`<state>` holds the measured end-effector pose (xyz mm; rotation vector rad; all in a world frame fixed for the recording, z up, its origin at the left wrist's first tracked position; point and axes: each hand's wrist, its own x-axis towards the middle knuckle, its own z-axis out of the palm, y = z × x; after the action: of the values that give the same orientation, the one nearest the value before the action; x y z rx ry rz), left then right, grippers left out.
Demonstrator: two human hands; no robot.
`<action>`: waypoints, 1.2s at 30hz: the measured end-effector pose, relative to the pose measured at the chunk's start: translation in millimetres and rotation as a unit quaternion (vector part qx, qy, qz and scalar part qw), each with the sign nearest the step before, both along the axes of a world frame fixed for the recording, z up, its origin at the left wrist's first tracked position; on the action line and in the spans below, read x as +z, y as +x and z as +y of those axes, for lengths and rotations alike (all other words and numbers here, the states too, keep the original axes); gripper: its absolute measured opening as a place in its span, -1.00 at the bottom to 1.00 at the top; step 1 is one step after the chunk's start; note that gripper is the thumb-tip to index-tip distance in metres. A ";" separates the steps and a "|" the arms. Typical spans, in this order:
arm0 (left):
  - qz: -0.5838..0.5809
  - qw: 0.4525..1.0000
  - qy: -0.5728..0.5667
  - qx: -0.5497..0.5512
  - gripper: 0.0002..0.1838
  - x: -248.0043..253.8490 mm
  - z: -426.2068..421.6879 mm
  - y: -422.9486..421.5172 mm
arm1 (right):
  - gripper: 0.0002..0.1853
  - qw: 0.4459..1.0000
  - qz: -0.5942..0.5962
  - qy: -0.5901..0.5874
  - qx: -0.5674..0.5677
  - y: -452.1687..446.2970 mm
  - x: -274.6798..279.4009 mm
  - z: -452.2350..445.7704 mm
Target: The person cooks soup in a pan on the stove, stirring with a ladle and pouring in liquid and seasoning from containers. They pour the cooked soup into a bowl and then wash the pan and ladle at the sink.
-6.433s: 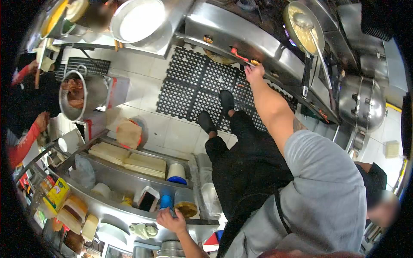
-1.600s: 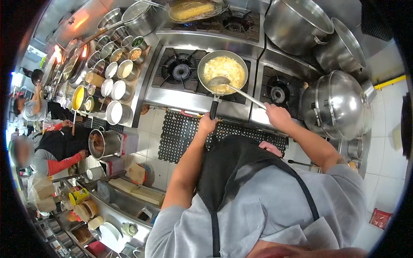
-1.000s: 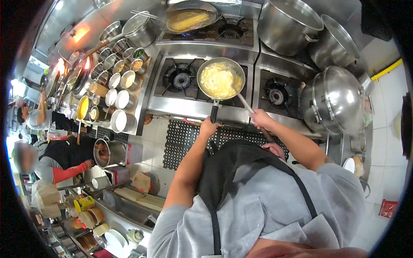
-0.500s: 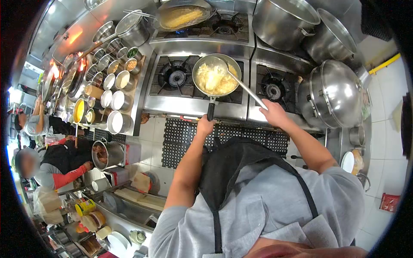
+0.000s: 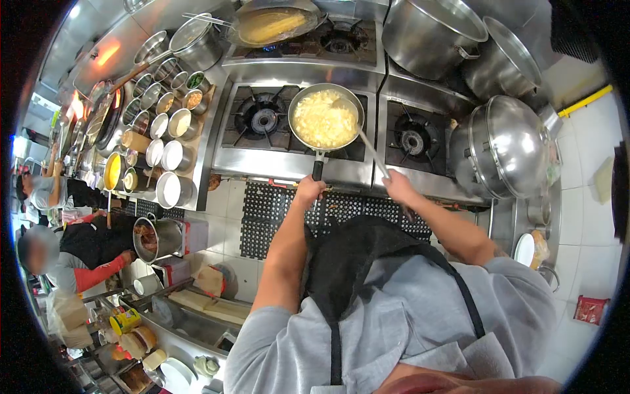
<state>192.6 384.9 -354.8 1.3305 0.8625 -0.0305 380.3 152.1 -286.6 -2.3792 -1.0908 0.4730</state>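
Note:
My left hand (image 5: 310, 190) is closed around the black handle of a frying pan (image 5: 298, 138), which sits over a burner on the stove in front of me. Pale yellow, lumpy food (image 5: 323, 121) covers the pan's bottom; its kind is unclear. In my right hand (image 5: 400, 187), the fingers are wrapped round the long metal handle of a cooking spoon (image 5: 373, 150). The spoon slants over the pan's right rim, its head partly sunk in the food.
Metal containers of ingredients (image 5: 176, 156) line the left counter. A pan with yellow contents (image 5: 272, 27) stands on the back burner. Large pots (image 5: 433, 39) and a domed steel vessel (image 5: 518, 148) crowd the right. Another person (image 5: 98, 256) works at the left beside a pot (image 5: 157, 240).
My right hand has moved down and slightly left with the spoon. The food now lies spread more evenly in the pan, and the spoon's handle is steeper. My left hand keeps its hold.

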 end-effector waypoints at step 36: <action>0.167 0.912 0.178 0.331 -0.74 78.5 -197.7 -242.4 | -0.88 0.716 0.610 -0.284 0.185 -100.8 152.2 60.5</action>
<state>-49.7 187.3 -276.3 1.3186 1.6413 0.4619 279.5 212.6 -134.5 -1.4818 -0.7278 2.3490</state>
